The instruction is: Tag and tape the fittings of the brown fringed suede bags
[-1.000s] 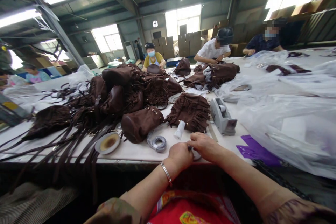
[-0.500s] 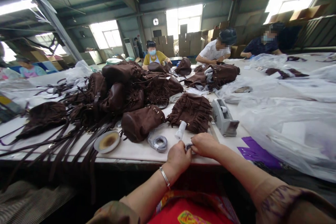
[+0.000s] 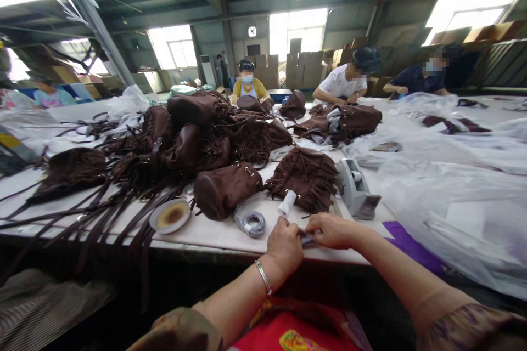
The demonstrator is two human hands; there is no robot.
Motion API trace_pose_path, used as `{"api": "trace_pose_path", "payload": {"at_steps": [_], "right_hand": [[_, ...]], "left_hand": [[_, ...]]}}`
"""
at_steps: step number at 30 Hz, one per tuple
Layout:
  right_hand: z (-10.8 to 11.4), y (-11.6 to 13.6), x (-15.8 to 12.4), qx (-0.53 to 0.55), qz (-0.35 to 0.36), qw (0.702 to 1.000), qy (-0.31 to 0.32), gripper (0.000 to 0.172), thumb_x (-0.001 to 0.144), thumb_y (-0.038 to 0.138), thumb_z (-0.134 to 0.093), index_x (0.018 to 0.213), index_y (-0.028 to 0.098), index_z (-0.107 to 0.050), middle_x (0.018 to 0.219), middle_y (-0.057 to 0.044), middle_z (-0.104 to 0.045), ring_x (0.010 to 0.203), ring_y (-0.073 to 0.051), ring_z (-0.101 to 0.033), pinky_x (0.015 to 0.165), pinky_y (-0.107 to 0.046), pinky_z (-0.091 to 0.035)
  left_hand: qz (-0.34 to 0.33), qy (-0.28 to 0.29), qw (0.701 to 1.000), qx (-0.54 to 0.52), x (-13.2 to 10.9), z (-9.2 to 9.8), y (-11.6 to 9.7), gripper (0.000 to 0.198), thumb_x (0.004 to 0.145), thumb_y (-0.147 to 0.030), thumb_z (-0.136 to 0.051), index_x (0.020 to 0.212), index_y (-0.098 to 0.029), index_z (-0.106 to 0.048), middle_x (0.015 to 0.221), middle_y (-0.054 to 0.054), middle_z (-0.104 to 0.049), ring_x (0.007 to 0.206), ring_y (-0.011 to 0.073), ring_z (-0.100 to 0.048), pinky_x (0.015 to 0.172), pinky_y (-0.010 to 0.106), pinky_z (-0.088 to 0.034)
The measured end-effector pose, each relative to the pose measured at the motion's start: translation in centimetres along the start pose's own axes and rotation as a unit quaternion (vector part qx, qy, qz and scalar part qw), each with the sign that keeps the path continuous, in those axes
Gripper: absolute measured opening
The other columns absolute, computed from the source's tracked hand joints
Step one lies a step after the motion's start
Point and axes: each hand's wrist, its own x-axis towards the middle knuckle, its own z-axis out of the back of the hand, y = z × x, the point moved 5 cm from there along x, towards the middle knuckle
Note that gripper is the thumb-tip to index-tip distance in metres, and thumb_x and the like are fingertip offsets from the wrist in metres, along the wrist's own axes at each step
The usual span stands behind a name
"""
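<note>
Left hand (image 3: 285,245) and right hand (image 3: 330,231) are curled close together, a small grey, plastic-looking strip (image 3: 306,239) pinched between them, at the left's three o'clock; its long axis is mostly hidden. A round, grey, plastic-wrapped coil (image 3: 256,225) is seen at the left's ten o'clock, nearer that hand.

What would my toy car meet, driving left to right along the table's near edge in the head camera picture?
Brown straps, white dish, grey coil, left hand, right hand, purple sheet.
</note>
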Motion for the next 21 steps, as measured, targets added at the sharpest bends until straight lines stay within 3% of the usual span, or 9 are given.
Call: {"api": "trace_pose_path", "payload": {"at_steps": [5, 11, 15, 21], "right_hand": [[-1.5, 0.0, -1.3, 0.011, 0.005, 0.994, -0.109, 0.017, 0.079, 0.013, -0.057, 0.079, 0.021, -0.072, 0.083, -0.004, -0.068, 0.083, -0.018, -0.059, 0.077, -0.028, -0.039], [-3.5, 0.5, -3.0, 0.071, 0.019, 0.958, -0.279, 0.016, 0.084, 0.012, -0.057, 0.086, 0.021, -0.07, 0.087, -0.004, -0.07, 0.088, -0.021, -0.059, 0.083, -0.034, -0.039], [-4.0, 0.7, -3.9, 0.09, 0.051, 0.947, -0.305, 0.021, 0.084, 0.01, -0.056, 0.095, 0.023, -0.069, 0.095, -0.004, -0.07, 0.094, -0.022, -0.059, 0.086, -0.037, -0.041], [-4.7, 0.2, -5.2, 0.063, 0.1, 0.929, -0.35, 0.035, 0.087, 0.008, -0.051, 0.116, 0.022, -0.064, 0.112, -0.007, -0.069, 0.104, -0.023, -0.06, 0.092, -0.04, -0.042]], "left_hand": [[-0.031, -0.016, 0.998, 0.048, 0.2, 0.3, -1.0, 0.039, 0.092, -0.04, -0.051, 0.085, -0.014, -0.079, 0.111, 0.018, -0.066, 0.114, 0.0307, -0.054, 0.1, 0.041, -0.044], [0.089, 0.018, 0.991, 0.099, 1.6, 0.1, -1.6, 0.06, 0.094, -0.052, -0.04, 0.089, -0.007, -0.079, 0.091, 0.022, -0.072, 0.11, 0.0357, -0.058, 0.099, 0.045, -0.043], [0.139, 0.026, 0.984, 0.108, 2.7, -0.3, -1.5, 0.061, 0.089, -0.058, -0.045, 0.088, -0.008, -0.079, 0.091, 0.021, -0.073, 0.106, 0.0367, -0.062, 0.097, 0.045, -0.045], [0.164, 0.077, 0.978, 0.107, 3.3, -1.0, -1.6, 0.047, 0.08, -0.055, -0.055, 0.085, -0.015, -0.079, 0.088, 0.015, -0.075, 0.094, 0.0312, -0.068, 0.085, 0.037, -0.05]]}}
